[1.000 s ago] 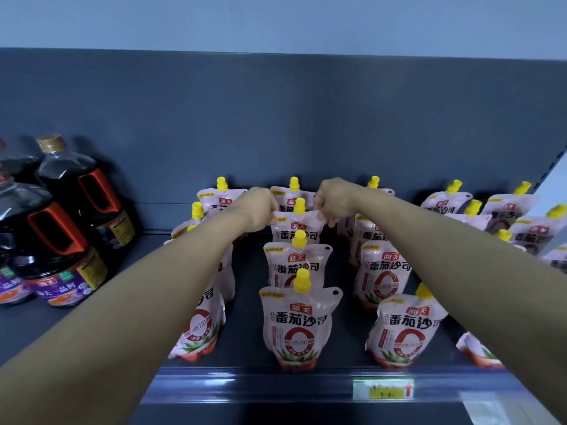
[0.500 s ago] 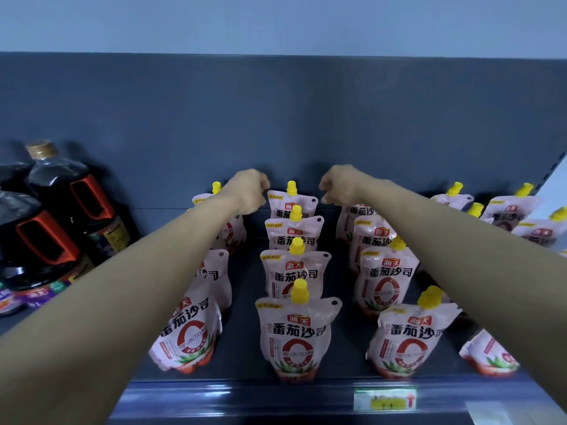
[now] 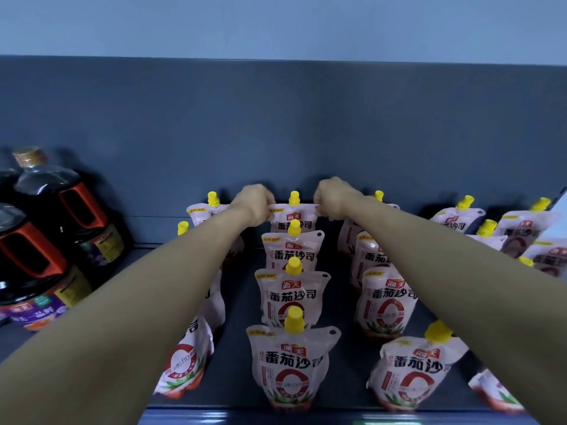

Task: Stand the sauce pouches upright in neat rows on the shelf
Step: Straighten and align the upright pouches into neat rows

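White sauce pouches with yellow caps stand in rows on the dark shelf (image 3: 343, 348). In the middle row the rearmost pouch (image 3: 294, 216) stands upright against the back panel. My left hand (image 3: 255, 203) pinches its top left corner and my right hand (image 3: 332, 197) pinches its top right corner. Three more pouches stand in front of it, down to the front pouch (image 3: 290, 368). My forearms hide parts of the left row (image 3: 184, 363) and the right row (image 3: 388, 302).
Large dark soy sauce bottles (image 3: 58, 216) with orange handles stand at the left. More pouches (image 3: 521, 231) crowd the right end, one lying at the front right (image 3: 494, 394). The grey back panel (image 3: 276, 124) closes the shelf behind.
Both hands came down from above the rows and closed on the top corners of the rearmost middle pouch. The view has shifted slightly closer.
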{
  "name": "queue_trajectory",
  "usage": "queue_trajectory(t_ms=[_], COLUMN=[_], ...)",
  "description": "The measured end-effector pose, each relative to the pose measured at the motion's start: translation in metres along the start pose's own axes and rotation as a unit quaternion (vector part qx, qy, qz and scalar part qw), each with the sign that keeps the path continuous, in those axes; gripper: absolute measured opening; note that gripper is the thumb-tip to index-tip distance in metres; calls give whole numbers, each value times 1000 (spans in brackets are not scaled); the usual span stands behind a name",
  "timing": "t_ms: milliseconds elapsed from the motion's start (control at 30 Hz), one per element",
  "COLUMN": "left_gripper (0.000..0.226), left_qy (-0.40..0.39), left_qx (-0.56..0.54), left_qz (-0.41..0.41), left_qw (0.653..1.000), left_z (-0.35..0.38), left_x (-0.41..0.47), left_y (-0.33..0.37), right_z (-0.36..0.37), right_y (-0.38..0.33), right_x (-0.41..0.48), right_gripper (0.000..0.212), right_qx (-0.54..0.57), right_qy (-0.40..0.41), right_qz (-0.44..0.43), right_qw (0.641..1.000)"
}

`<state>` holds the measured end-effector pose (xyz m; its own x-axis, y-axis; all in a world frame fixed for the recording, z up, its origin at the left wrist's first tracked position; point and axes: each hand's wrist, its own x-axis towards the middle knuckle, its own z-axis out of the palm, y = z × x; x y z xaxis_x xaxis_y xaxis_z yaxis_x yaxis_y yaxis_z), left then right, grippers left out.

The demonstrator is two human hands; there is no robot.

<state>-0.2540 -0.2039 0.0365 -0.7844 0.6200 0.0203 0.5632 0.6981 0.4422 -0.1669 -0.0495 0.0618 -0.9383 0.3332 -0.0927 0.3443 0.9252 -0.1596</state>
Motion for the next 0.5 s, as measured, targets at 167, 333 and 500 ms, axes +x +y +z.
queue_trajectory(t_ms=[167, 333, 500], left_gripper=[32, 33, 12], left_qy=[8, 26, 45], left_qx=[15, 28, 7], left_qz=[-37, -40, -43], left_qw=[999, 998, 998], left_z=[7, 9, 13], left_x=[-1, 0, 3], left_y=[2, 7, 7], right_z=[1, 3, 4], right_y=[5, 5, 7], right_x=[6, 9, 10], right_gripper=[20, 17, 12], right_qx=[19, -20, -18], right_qy=[-9, 20, 16], right_qz=[1, -6, 8], right_qw=[1000, 1000, 1000])
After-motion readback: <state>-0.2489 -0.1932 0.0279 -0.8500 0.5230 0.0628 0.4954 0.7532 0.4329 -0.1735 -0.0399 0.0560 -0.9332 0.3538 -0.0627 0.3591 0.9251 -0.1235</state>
